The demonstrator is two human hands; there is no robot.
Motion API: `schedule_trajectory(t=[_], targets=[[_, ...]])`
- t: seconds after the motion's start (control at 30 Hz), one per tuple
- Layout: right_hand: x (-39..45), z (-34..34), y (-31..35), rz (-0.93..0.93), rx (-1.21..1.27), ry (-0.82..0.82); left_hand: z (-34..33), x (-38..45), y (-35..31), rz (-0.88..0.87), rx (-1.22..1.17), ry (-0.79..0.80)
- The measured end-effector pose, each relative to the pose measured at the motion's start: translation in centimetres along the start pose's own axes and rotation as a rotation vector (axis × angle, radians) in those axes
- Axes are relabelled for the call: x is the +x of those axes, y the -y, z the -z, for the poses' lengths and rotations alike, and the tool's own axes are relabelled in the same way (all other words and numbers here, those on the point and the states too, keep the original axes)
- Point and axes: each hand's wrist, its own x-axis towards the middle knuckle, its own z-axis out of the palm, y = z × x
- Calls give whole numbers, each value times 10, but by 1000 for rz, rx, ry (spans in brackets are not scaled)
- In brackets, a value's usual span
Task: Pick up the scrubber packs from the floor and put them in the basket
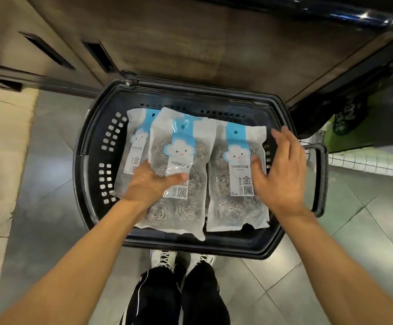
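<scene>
1. A black plastic basket point(92, 146) with slotted walls sits on the grey tiled floor point(50, 188) in the middle of the frame, its handle point(320, 179) folded out to the right.
2. Three scrubber packs lie inside it, side by side, each a clear bag of steel-wool balls with a blue strip and a white cloud face.
3. The left pack point(132, 146) lies against the basket's left wall and is partly covered by the middle pack point(181, 146), which overlaps it and tilts slightly; its lower corner reaches over the basket's near rim.
4. The right pack point(237, 174) lies flat just beside the middle one, near the right wall.
5. The left hand point(148, 184) grips the middle pack at its left edge — thumb laid across the front of the bag, the fingers hidden beneath it.
6. The right hand point(282, 170) is spread open with straight fingers over the right edge of the right pack; whether the palm touches the bag cannot be told.
7. At the bottom of the frame stand two white laced shoes point(165, 256) and black trousers point(197, 296) — just below the basket's near rim.
8. Brown cabinet fronts point(190, 43) fill the upper part of the frame.
</scene>
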Motion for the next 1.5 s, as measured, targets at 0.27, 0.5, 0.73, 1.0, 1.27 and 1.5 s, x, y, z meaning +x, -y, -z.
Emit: schedule_trajectory(t=[0.27,0.5,0.73,1.0,1.27,1.5], targets=[[10,19,14,191,8,24,-24,4,-18,59,300,-104],[16,46,36,192,-22,82,-26,-17,-36,-222,746,-257],[25,107,77,256,-38,60,30,-71,-87,-723,770,-339],[37,252,197,522,-136,66,141,-231,-176,-1058,848,-621],[24,385,412,885,-61,-17,305,-433,-199,-867,712,-1062],[-43,419,605,1128,106,36,431,-586,-115,-522,583,-1421]])
